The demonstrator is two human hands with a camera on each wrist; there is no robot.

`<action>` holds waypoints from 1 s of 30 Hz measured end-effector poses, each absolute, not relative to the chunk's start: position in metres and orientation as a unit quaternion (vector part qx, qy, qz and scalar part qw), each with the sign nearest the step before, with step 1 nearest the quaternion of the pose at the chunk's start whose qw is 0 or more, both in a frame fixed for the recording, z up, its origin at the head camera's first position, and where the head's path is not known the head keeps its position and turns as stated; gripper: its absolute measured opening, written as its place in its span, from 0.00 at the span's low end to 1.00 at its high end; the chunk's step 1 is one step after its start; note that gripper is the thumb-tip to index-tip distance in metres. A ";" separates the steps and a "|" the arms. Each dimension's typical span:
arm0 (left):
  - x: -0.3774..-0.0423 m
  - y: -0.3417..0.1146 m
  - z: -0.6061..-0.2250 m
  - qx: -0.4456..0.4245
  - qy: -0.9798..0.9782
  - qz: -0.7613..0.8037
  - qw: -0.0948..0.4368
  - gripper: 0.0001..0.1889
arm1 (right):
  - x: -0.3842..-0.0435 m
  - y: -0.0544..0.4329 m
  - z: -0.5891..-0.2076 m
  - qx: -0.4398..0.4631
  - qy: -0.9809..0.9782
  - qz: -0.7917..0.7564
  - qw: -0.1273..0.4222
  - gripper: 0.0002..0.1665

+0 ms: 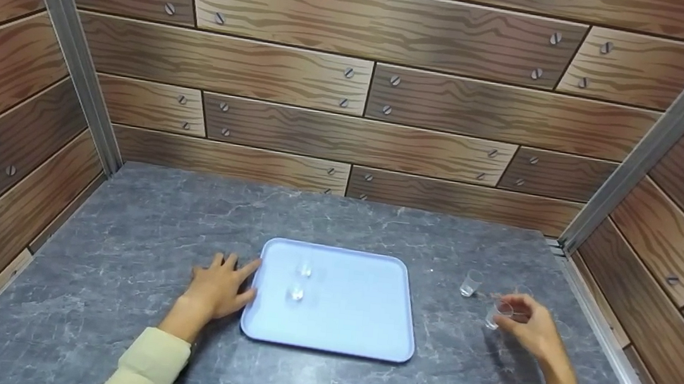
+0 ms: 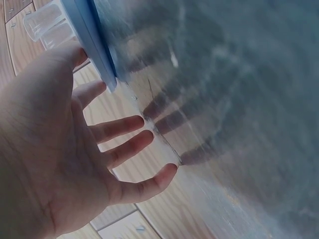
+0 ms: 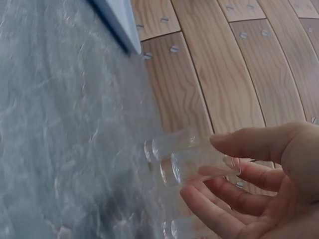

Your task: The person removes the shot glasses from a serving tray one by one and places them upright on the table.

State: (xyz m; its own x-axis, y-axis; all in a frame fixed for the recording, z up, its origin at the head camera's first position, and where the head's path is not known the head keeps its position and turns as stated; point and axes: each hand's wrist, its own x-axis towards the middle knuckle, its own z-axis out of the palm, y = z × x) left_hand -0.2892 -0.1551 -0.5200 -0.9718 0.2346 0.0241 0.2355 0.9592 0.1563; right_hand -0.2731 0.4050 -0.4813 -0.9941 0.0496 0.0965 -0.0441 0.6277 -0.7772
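At the left, over the dark bench [image 1: 119, 257], the left hand [image 1: 214, 292] lies with fingers spread wide, thumb and forefinger at the left rim of the pale blue tray [image 1: 356, 301]; it grips no glass.

The tray sits at mid-bench and carries two small clear glasses on its left half, the far tray glass [image 1: 305, 269] just beyond the near tray glass [image 1: 296, 292]. Both look empty, though clear material makes that hard to swear to. The tray's right half is bare.

Right of the tray and well apart from it, a loose glass [image 1: 470, 285] stands upright on the bench, seemingly with nothing inside. Just nearer and to its right, the right hand [image 1: 531, 329] pinches the held glass [image 1: 491, 323] between thumb and fingers; whether its base touches the bench I cannot tell. The right wrist view shows a third glass [image 3: 185, 227] beside these, partly cut off.

The work looks partway along: two glasses are on the tray, three are off it.
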 end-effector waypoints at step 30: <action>-0.288 -0.155 -0.519 -0.124 -0.989 -0.080 0.018 0.31 | -0.270 0.419 -0.474 -0.044 -0.932 0.356 0.054 0.35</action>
State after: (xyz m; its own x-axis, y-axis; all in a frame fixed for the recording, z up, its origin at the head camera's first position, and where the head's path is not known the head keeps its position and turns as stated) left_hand -0.2877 -0.1545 -0.5191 -0.9684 0.2430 0.0560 0.2488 0.9561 0.1545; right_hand -0.2700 0.4194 -0.4740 -0.9904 0.1195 0.0691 0.0429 0.7424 -0.6686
